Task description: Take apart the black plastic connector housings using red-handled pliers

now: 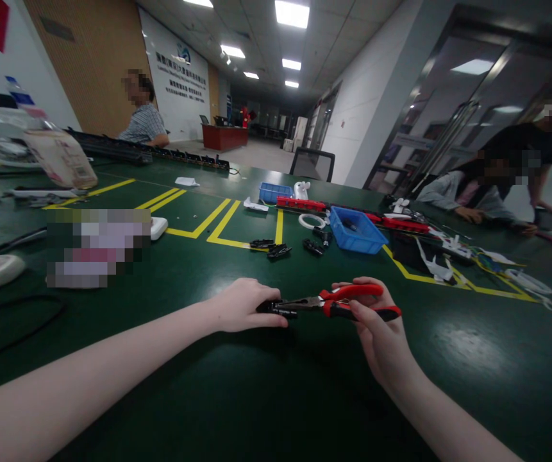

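Observation:
My left hand point(247, 307) is closed around a small black part with white print point(283, 312), held just above the green table point(199, 410). In my right hand point(381, 321) are long-nose pliers point(352, 301) with red and black handles, my fingers wrapped about the grips. The pliers' jaws point left and meet the black part beside my left fingers; whether they grip it I cannot tell. Beyond my hands lie several similar black parts point(278, 251), and another black piece point(313, 248) rests to their right.
A blue bin point(356, 230) with dark parts stands ahead, beside a white tape ring point(311, 222) and red strips point(299, 205). Another blue bin point(276, 192) is farther back. On the left are a bottle point(59, 154) and cables. People sit at the far left and right.

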`<move>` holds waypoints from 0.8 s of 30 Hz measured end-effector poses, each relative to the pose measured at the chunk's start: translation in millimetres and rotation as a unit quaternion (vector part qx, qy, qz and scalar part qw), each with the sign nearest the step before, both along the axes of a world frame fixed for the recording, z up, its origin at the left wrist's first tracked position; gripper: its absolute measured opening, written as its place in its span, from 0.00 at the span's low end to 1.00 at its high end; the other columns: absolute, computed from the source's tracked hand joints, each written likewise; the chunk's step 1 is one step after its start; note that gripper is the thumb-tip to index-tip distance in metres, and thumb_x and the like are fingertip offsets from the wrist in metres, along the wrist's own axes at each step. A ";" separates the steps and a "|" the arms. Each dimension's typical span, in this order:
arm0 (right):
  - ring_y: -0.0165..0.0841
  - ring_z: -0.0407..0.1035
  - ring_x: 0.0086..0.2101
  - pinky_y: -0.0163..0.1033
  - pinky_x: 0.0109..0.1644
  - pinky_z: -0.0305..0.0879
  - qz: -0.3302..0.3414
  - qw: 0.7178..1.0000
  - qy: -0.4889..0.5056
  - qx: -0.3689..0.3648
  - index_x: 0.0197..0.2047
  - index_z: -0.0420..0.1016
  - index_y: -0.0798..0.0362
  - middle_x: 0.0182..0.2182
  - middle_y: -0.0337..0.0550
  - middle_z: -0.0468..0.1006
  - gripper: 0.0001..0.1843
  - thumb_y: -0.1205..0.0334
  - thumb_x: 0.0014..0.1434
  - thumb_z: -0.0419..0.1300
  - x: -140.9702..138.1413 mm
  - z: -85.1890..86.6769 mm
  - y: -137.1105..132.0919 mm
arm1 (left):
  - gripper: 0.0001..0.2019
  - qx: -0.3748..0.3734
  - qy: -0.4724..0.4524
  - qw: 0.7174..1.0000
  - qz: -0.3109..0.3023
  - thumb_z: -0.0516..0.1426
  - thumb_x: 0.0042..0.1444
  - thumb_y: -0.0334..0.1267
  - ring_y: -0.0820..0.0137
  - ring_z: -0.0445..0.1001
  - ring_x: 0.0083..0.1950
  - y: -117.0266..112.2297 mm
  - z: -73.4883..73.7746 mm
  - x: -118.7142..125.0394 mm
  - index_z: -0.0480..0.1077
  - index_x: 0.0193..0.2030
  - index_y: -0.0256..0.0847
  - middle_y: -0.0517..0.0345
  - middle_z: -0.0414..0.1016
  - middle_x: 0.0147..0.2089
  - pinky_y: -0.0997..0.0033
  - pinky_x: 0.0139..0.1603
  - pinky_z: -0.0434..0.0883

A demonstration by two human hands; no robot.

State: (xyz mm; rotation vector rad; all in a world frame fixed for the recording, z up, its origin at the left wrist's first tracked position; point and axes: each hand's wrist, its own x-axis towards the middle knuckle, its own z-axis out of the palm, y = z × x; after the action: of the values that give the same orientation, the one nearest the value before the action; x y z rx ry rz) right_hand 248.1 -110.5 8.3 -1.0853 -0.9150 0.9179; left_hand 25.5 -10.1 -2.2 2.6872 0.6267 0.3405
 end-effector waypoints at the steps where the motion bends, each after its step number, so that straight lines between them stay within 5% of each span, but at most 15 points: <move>1: 0.39 0.74 0.41 0.51 0.47 0.70 0.002 1.000 -0.001 0.000 0.42 0.68 0.46 0.38 0.41 0.80 0.23 0.56 0.43 0.70 0.1 -0.3 0.0 | 0.21 0.000 0.001 1.000 0.002 0.50 0.61 0.57 0.70 0.68 0.27 -0.4 0.6 0.0 0.68 0.35 0.39 0.61 0.70 0.28 0.74 0.28 0.58; 12: 0.42 0.75 0.41 0.57 0.50 0.67 -0.024 0.999 0.017 -0.014 0.41 0.68 0.47 0.36 0.42 0.81 0.24 0.55 0.41 0.70 -4.4 3.5 0.8 | 0.18 0.010 -0.031 0.999 0.042 0.59 0.55 0.53 0.70 0.71 0.32 -5.4 6.2 0.6 0.67 0.37 0.38 0.61 0.72 0.32 0.75 0.31 0.60; 24: 0.44 0.75 0.43 0.59 0.53 0.64 -0.024 0.998 0.049 -0.035 0.42 0.69 0.47 0.37 0.41 0.81 0.23 0.59 0.41 0.69 -0.7 -2.9 0.9 | 0.21 0.022 -0.007 1.000 -0.011 0.51 0.61 0.56 0.72 0.65 0.26 -2.6 2.9 0.5 0.69 0.33 0.38 0.62 0.69 0.26 0.72 0.33 0.60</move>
State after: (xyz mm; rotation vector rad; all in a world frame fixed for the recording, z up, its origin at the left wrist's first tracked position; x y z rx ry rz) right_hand 247.3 -109.6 5.4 -1.1074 -0.7785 0.9606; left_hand 25.9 -12.7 0.6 2.7278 0.5927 0.3719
